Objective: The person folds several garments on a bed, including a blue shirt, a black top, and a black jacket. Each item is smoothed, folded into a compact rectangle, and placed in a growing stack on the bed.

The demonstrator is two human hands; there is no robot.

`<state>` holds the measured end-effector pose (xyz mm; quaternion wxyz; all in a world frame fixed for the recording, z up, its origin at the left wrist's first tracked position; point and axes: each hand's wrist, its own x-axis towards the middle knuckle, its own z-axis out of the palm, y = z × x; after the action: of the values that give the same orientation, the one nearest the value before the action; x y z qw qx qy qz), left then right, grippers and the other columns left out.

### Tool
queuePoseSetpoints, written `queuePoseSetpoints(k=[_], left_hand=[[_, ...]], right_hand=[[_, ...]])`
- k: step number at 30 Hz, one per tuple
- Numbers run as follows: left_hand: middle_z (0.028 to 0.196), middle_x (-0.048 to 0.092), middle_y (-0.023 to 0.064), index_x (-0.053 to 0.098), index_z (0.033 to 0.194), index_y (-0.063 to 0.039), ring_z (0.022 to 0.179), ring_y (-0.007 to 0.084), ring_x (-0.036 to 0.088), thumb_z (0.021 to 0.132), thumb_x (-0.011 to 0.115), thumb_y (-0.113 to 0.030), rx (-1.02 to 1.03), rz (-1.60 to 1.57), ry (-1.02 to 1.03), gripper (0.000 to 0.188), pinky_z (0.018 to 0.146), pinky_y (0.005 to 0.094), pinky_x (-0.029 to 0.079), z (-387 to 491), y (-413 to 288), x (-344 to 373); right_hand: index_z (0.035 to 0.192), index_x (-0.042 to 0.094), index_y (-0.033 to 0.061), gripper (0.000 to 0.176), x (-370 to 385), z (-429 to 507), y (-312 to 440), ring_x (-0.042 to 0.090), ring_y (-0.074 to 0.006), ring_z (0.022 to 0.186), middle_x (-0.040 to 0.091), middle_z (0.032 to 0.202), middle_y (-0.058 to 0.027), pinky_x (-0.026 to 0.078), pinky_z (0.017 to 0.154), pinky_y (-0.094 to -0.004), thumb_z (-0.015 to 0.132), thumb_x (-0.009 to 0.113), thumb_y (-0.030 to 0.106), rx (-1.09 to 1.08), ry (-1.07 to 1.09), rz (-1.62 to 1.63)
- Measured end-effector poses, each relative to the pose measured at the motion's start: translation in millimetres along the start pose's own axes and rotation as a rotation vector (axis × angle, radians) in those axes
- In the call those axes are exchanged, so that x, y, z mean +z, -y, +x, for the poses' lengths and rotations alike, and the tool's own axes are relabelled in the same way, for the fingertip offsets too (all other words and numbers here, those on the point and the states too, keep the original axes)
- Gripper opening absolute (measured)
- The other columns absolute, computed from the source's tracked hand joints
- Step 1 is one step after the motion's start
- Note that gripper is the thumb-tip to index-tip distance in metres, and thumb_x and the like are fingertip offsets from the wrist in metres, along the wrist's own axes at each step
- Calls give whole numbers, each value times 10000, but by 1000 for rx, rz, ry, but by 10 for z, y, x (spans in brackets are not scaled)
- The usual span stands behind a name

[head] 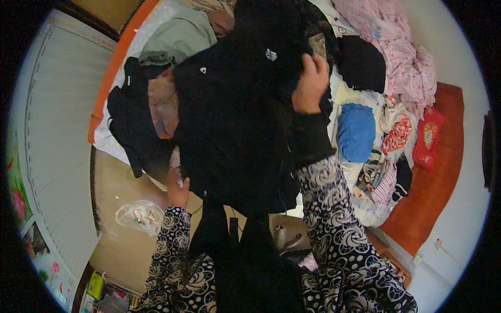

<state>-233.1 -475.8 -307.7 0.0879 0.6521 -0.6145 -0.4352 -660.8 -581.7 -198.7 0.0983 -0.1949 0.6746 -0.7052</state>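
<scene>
A black garment (238,129) with small white logos near its top is spread across the bed in front of me. My left hand (179,191) holds its lower left edge, the fingers slightly blurred. Higher up on the right side, my right hand (312,82) rests against the garment beside a speckled grey-brown patch (317,45); its palm and grip are hidden. To the left lies another piece of black clothing (127,121), next to a brownish cloth (162,103). A pale green garment (182,33) is heaped above it.
On the right side of the bed lie a folded blue cloth (356,133), a black cloth (362,62), pink floral bedding (391,39) and several small garments (383,184). A red bag (428,137) rests by the orange-brown bed edge (434,187). A plastic bag (140,216) sits on the floor (113,250).
</scene>
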Motion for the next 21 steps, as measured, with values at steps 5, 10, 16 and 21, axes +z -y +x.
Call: queuePoseSetpoints(k=[5,10,16,21], left_hand=[[948,418,81,334,1177,12,889,169,435,778,658,-127,-66,30,-106,532,773,300,409,17,25,100],[1066,515,193,432,1133,46,981,280,530,703,737,-247,-147,-94,-143,603,867,345,417,-77,322,321],[1026,580,218,502,1121,31,940,329,569,702,695,-270,-201,213,131,551,828,392,438,-269,310,346],[1023,608,137,565,1060,42,930,258,564,743,644,-226,-438,319,299,423,819,359,440,-571,110,241]], right_hand=[[1085,503,-2,314,-834,-282,221,527,-140,907,523,1020,-70,445,765,-249,807,613,95,127,45,-16],[1113,484,5,347,-2336,-739,-28,537,-163,938,517,1090,-95,442,783,-280,815,610,130,332,-156,-340],[919,577,-37,375,-3356,-2050,-564,578,-178,790,608,841,-78,434,699,-278,766,672,293,975,274,-635],[879,541,-112,569,-3311,-2680,-824,604,-258,776,618,840,-172,465,672,-353,682,738,383,688,403,-1105]])
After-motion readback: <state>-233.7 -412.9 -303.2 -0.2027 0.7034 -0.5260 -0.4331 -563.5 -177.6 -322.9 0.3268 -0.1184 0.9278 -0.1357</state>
